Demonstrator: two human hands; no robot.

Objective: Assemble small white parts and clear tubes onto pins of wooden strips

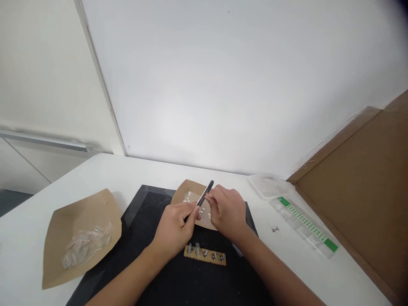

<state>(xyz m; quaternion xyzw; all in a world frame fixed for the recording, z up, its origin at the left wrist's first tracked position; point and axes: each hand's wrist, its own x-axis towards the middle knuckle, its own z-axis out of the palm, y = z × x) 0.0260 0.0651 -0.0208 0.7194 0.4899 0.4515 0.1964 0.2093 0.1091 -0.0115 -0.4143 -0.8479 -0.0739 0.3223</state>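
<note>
My left hand (175,225) is closed round a slim dark stick with a pale edge, which looks like a nail file (205,193). It slants up and to the right. My right hand (227,210) is pinched against the file's right side; whatever lies between its fingertips is too small or hidden to make out. Beneath both hands is a brown paper tray (187,187) with small white oval pieces (201,211). Nearer to me, a tan strip (207,257) bears a row of small metal pieces, with clear tube-like pieces standing at its left end.
A black mat (149,212) covers the middle of the white table (117,170). On the left, another brown paper tray (92,204) holds clear plastic pieces (86,244). To the right lie small metal parts (275,230), a clear compartment case (306,225) and a translucent container (269,187).
</note>
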